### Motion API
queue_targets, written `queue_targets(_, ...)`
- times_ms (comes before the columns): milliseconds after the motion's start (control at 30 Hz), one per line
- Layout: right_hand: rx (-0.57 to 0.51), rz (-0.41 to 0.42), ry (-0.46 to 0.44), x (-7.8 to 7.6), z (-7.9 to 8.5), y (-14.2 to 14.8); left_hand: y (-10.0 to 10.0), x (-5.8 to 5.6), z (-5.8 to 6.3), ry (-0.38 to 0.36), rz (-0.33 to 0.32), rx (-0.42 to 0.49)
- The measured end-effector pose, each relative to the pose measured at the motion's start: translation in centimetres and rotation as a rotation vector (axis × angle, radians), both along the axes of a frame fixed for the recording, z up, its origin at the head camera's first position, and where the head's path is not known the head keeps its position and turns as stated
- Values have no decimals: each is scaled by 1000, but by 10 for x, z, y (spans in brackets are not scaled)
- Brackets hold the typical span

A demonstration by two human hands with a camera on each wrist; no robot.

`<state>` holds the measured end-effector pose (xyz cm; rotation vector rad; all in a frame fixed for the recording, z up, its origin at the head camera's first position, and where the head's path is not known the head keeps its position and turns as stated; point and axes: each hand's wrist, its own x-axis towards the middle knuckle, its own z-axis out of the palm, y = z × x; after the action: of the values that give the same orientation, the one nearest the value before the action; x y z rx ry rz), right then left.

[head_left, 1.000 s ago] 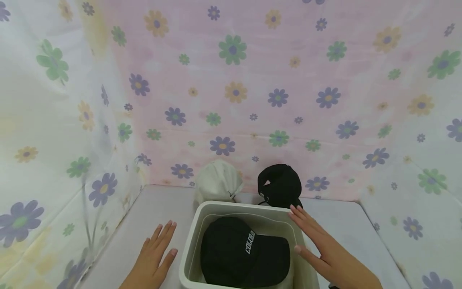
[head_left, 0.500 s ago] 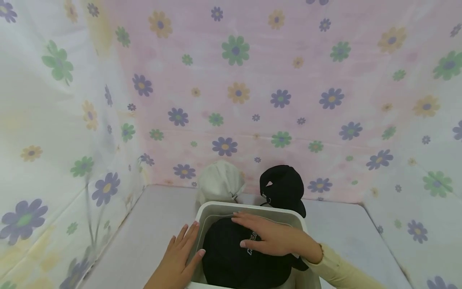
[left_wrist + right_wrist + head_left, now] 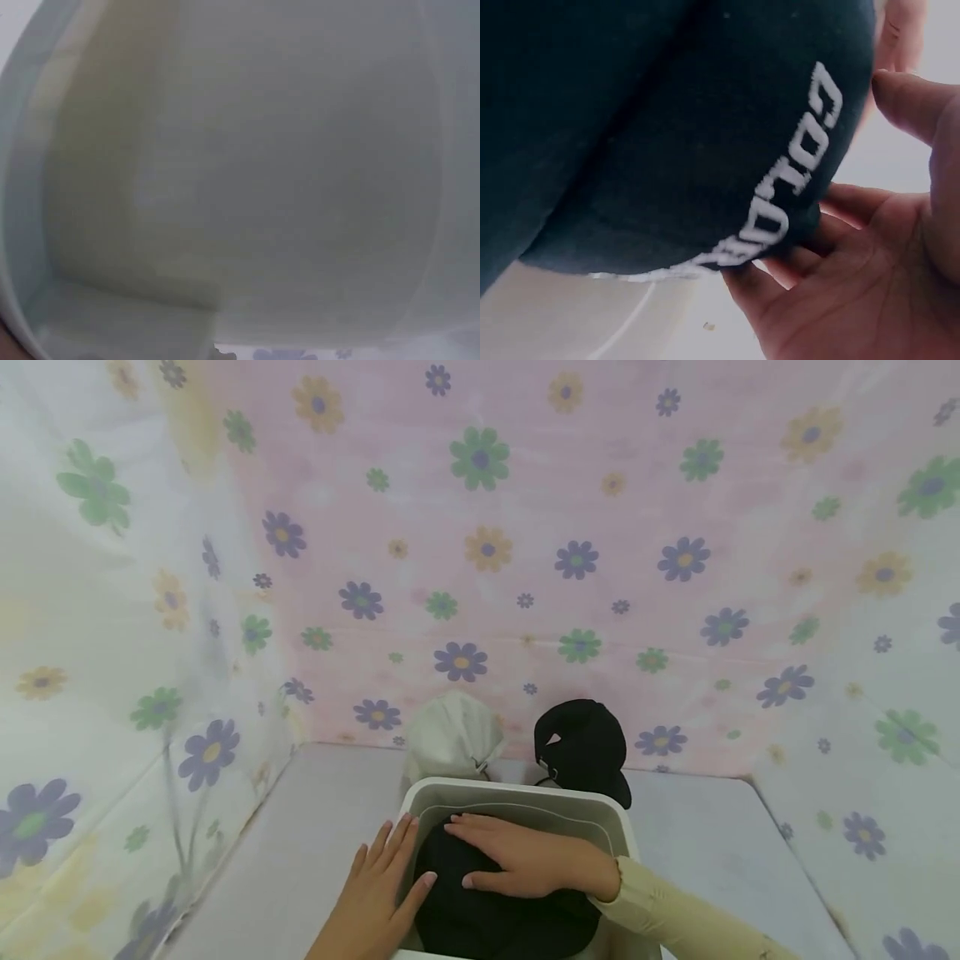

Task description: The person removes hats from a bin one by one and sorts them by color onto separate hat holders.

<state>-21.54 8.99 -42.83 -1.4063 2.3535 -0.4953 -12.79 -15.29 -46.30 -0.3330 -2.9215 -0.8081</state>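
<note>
A black baseball cap (image 3: 495,922) lies in an off-white plastic bin (image 3: 517,793). My right hand (image 3: 517,858) rests on the cap's crown, fingers extended to the left, covering the white lettering in the head view. In the right wrist view that hand (image 3: 862,292) has its fingertips at the edge of the cap (image 3: 667,150), beside the letters. Along the bin's left rim lies my left hand (image 3: 375,889), fingers straight and thumb reaching over toward the cap. Only the pale bin wall (image 3: 285,180) fills most of the left wrist view.
Behind the bin, a white cap (image 3: 450,739) and another black cap (image 3: 588,743) stand side by side against the flowered backdrop (image 3: 480,510). The bin sits on a white tabletop (image 3: 330,793), with flowered cloth along both sides.
My right hand has moved left from the bin's right rim onto the cap. My left hand has come right to the bin's left rim. The cap has turned, its brim no longer plainly visible.
</note>
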Motion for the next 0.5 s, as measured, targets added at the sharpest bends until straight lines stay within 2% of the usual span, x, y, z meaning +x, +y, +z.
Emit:
queue_targets(100,18,41,43,-3,0,-12,-1,0,1,-25,15,-12)
queue_targets(333,55,119,100,-5,3,-30,-1,2,1,-16,-2,-16)
queue_targets(500,85,120,163,-4,-1,-38,-1,5,1,-14,-4,1)
